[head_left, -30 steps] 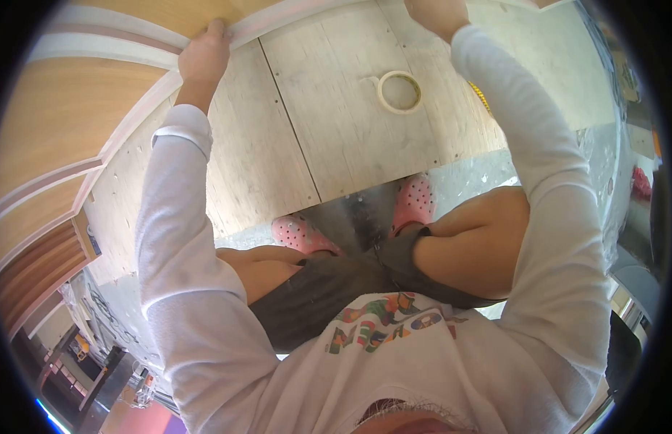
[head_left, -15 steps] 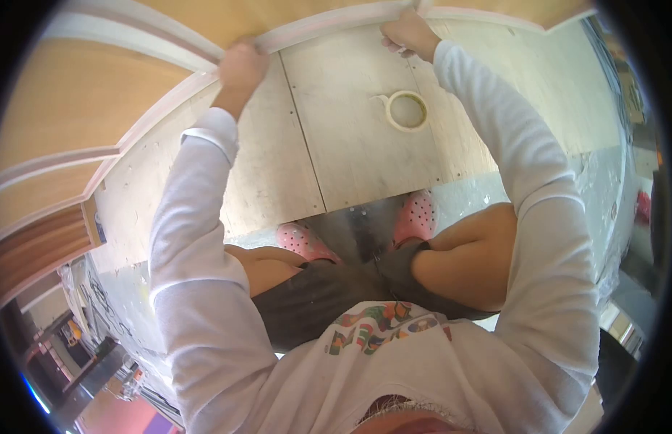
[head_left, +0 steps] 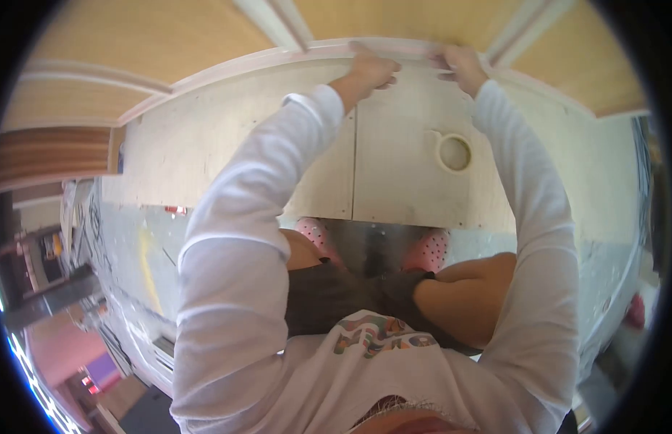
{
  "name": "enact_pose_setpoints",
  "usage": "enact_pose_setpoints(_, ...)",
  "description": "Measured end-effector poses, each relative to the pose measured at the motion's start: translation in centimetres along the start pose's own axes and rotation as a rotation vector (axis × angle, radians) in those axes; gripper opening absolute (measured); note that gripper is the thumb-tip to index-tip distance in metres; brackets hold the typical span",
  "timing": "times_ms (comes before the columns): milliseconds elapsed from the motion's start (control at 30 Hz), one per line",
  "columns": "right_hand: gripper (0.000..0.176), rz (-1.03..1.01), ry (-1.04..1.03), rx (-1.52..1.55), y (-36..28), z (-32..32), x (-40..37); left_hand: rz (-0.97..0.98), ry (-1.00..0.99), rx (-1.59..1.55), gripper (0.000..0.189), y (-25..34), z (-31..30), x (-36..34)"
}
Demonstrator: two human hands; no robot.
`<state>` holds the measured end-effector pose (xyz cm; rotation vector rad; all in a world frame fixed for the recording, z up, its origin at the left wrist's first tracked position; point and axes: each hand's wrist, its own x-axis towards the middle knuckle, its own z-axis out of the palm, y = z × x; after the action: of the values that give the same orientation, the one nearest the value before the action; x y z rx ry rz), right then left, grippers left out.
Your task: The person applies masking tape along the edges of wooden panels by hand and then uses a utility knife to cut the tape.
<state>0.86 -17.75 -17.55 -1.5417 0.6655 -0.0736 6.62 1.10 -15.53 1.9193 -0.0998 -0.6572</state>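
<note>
A wooden panel frame has a pale, pinkish-white edge strip (head_left: 321, 50) curving across the top of the view. My left hand (head_left: 368, 70) touches this strip, one finger on it and the others pointing right, apart. Close by on the right, my right hand (head_left: 462, 66) is at the same strip with bent, separated fingers; nothing clearly shows in them. A roll of cream masking tape (head_left: 466, 152) lies flat on the plywood board below my right hand, its loose end sticking out to the left.
The plywood board (head_left: 401, 188) spans the area before my feet, in pink dotted clogs (head_left: 430, 249). Yellowish wood panels (head_left: 401, 18) with pale dividers rise beyond it. Plastic sheeting (head_left: 130, 289) covers floor at left. A brown slatted piece (head_left: 50, 155) stands far left.
My view has turned left, so the panels and tape roll appear farther right. My hands have come closer together along the strip, and my right fingers look less tightly closed.
</note>
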Motion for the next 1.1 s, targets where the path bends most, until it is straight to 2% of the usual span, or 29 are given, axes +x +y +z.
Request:
enact_pose_setpoints(67, 0.023, 0.002, -0.034, 0.042, -0.2, -0.2, 0.4, -0.036, 0.034, -0.065, 0.076, -0.1, -0.5, 0.5)
enact_pose_setpoints(133, 0.024, 0.011, -0.04, 0.087, 0.0, 0.0, 0.9, -0.059, 0.033, -0.163, 0.048, -0.1, -0.8, 0.8)
enact_pose_setpoints(167, 0.025, 0.027, -0.013, 0.075, -0.1, 0.1, 0.7, -0.051, 0.036, -0.164, 0.048, -0.9, -1.4, 1.8)
enact_pose_setpoints(233, 0.026, 0.04, 0.019, 0.058, -0.1, 0.1, 0.2, -0.079, -0.012, -0.253, 0.018, -2.6, -3.3, 4.3)
enact_pose_setpoints(300, 0.025, -0.026, -0.054, 0.08, 0.2, -0.3, -0.6, -0.085, 0.003, -0.255, 0.01, -2.1, -4.4, 4.1)
enact_pose_setpoints(533, 0.016, -0.036, -0.021, 0.214, 0.0, -0.1, -0.3, -0.102, -0.065, -0.299, 0.014, -1.8, -4.3, 5.3)
enact_pose_setpoints(667, 0.013, -0.024, 0.106, 0.19, 0.0, 1.7, 0.2, -0.152, -0.062, -0.25, 0.011, 0.5, -1.3, 1.7)
enact_pose_setpoints(733, 0.013, -0.03, 0.143, 0.179, 1.0, 1.7, 1.7, -0.115, -0.239, -0.297, 0.003, 1.2, -0.8, 1.7)
enact_pose_setpoints(800, 0.016, -0.296, 0.039, -0.147, 3.0, 1.0, 4.1, -0.108, -0.255, -0.332, 0.003, 1.6, -0.5, 1.3)
enact_pose_setpoints(833, 0.016, -0.293, 0.074, -0.145, 3.1, 0.4, 3.9, -0.114, -0.247, -0.377, 0.006, 1.8, -0.5, 1.3)
enact_pose_setpoints(900, 0.013, 0.006, 0.202, 0.182, -0.3, 1.3, -0.2, -0.096, -0.241, -0.399, 0.007, 1.6, -1.0, 2.2)
enact_pose_setpoints(933, 0.013, 0.007, 0.223, 0.187, -0.5, 0.6, -0.5, -0.095, -0.261, -0.392, 0.007, 1.3, -1.4, 2.7)
enact_pose_setpoints(1033, 0.013, -0.05, 0.237, 0.159, -0.1, -1.5, 0.3, -0.126, -0.255, -0.468, 0.006, 1.3, -2.5, 3.9)
enact_pose_setpoints(1100, 0.014, -0.279, 0.058, 0.037, 0.9, -2.7, 2.6, -0.124, -0.251, -0.525, 0.008, 1.5, -2.9, 3.5)
